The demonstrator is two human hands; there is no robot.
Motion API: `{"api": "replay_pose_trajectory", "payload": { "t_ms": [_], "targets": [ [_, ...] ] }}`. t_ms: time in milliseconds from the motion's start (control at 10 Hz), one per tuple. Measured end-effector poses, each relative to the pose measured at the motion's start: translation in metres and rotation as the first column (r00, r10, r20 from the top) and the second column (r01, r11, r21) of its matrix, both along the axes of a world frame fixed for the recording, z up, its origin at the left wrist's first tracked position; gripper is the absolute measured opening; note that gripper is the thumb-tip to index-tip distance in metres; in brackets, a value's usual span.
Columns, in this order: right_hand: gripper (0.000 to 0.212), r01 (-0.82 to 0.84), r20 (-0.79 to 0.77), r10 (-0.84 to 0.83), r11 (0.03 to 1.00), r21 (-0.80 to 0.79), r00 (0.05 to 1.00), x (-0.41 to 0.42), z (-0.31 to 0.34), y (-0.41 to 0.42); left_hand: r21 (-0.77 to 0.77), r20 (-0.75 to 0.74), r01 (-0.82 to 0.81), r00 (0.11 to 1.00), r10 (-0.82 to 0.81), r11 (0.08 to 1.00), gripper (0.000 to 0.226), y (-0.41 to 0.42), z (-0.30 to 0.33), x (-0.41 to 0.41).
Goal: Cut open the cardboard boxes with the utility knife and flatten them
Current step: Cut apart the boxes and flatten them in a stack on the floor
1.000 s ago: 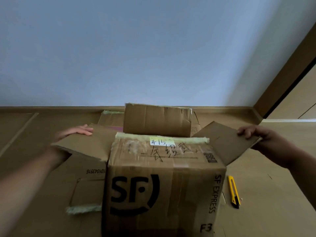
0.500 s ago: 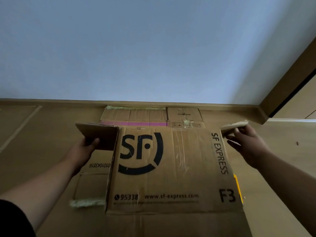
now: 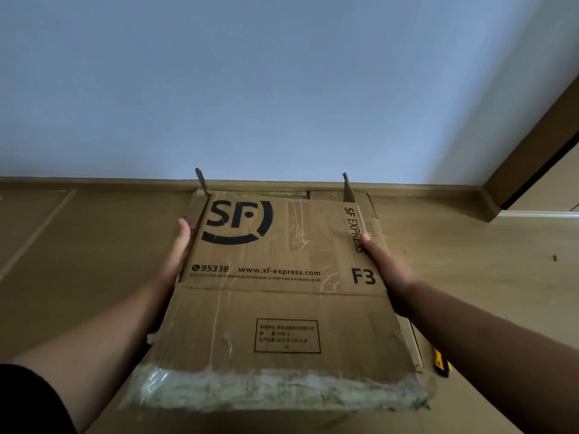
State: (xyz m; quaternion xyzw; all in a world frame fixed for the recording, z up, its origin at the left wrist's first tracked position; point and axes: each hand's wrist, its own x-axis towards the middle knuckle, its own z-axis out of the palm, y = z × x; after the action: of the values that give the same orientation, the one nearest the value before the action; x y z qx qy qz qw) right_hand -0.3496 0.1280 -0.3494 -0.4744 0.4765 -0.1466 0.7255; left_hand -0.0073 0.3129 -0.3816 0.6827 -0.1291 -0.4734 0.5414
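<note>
The cardboard box [image 3: 282, 277] sits tipped on the floor [image 3: 78, 245] between both hands. The left hand [image 3: 177, 249] and right hand [image 3: 387, 264] lie flat-fingered against its sides. The utility knife [image 3: 441, 364] lies right of it.

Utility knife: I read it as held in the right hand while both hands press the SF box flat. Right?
Not quite. In the head view the utility knife lies on the floor near the right forearm, in nobody's grip. The right hand and left hand are both on the sides of the SF box.
</note>
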Motion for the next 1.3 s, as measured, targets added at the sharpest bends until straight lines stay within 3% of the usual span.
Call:
{"api": "replay_pose_trajectory", "payload": {
  "t_ms": [100, 200, 300, 400, 500, 600, 800, 900, 1000, 1100, 1300],
  "targets": [
    [0.092, 0.008, -0.006, -0.009, 0.997, -0.071, 1.0, 0.008, -0.002, -0.003, -0.027, 0.032, -0.015, 0.999, 0.016, 1.0, 0.065, -0.001, 0.043, -0.022],
    [0.09, 0.034, -0.036, -0.04, 0.99, -0.134, 0.999, 0.013, -0.007, -0.011, 0.066, 0.195, 0.074, 0.977, -0.085, 0.995, 0.052, -0.012, 0.051, -0.024],
    [0.085, 0.01, -0.078, -0.024, 0.984, -0.18, 0.997, 0.028, -0.01, -0.01, 0.077, 0.161, 0.012, 0.987, -0.025, 0.997, 0.027, -0.011, 0.042, -0.017],
    [0.072, -0.078, -0.17, 0.038, 0.969, -0.234, 0.985, 0.048, -0.022, -0.004, 0.138, 0.143, 0.071, 0.986, -0.091, 0.988, 0.055, -0.006, 0.028, -0.018],
    [0.071, -0.132, -0.225, 0.073, 0.957, -0.258, 0.972, 0.068, -0.032, 0.006, 0.24, 0.231, 0.047, 0.967, -0.104, 0.97, 0.063, -0.001, 0.005, -0.008],
    [0.064, -0.222, -0.28, 0.13, 0.918, -0.328, 0.951, 0.094, -0.039, 0.01, 0.331, 0.338, -0.023, 0.936, -0.096, 0.943, 0.091, 0.001, -0.018, 0.007],
    [0.071, -0.37, -0.369, 0.233, 0.854, -0.365, 0.9, 0.133, -0.069, 0.015, 0.439, 0.454, -0.106, 0.883, -0.118, 0.892, 0.102, 0.004, -0.049, 0.035],
    [0.075, -0.503, -0.473, 0.311, 0.785, -0.361, 0.824, 0.154, -0.078, 0.023, 0.528, 0.537, -0.156, 0.823, -0.186, 0.835, 0.108, 0.015, -0.054, 0.045],
    [0.078, -0.722, -0.669, 0.42, 0.641, -0.258, 0.612, 0.17, -0.102, 0.048, 0.634, 0.504, -0.127, 0.816, -0.283, 0.763, 0.123, 0.039, -0.07, 0.055],
    [0.077, -0.882, -0.77, 0.522, 0.458, -0.11, 0.367, 0.164, -0.146, 0.083, 0.765, 0.414, 0.002, 0.765, -0.493, 0.644, 0.131, 0.063, -0.1, 0.061],
    [0.08, -0.923, -0.848, 0.484, 0.384, -0.015, 0.215, 0.143, -0.19, 0.108, 0.831, 0.256, 0.269, 0.592, -0.764, 0.487, 0.121, 0.076, -0.142, 0.046]
  ]
}}
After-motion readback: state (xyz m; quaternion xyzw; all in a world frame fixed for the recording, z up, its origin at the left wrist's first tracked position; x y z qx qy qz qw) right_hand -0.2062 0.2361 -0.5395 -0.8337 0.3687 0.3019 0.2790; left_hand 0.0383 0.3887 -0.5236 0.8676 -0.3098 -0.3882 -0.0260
